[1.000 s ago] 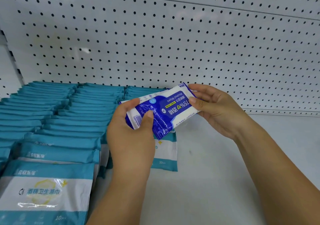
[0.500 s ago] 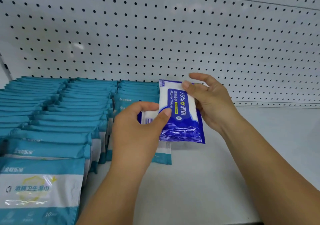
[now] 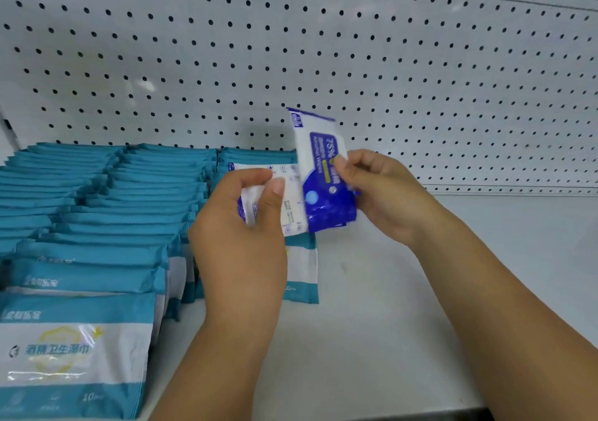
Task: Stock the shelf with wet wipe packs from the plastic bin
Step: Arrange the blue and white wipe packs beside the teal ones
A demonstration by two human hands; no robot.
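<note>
Above the white shelf board [image 3: 372, 339], near its middle, the person held two small wet wipe packs in the air, one in each hand. The left hand [image 3: 239, 236] gripped a white-backed plastic pack with fine print and dark blue edges [image 3: 293, 207]; its thumb lay across the pack's face and its fingers [image 3: 246, 178] were curled over the top edge, so the hand was closed round the pack. The right hand [image 3: 385, 194] pinched a dark blue and white plastic pack [image 3: 326, 207] that stood nearly upright, its top end toward the white perforated back panel [image 3: 323, 48]. The right fingers [image 3: 343, 165] were narrow, pressed on the pack's right edge. The two packs touched or overlapped along their inner edges; which lay in front was hard to tell through the blur.

Left of the hands, rows of teal and white wet wipe packs [image 3: 97, 213] filled the shelf, leaning one on another from the back panel to the front edge. One teal and white pack [image 3: 301, 268] lay just below the held packs, partly hidden by the left hand. The shelf to the right of that row was bare white board. Both forearms reached in from the lower edge.
</note>
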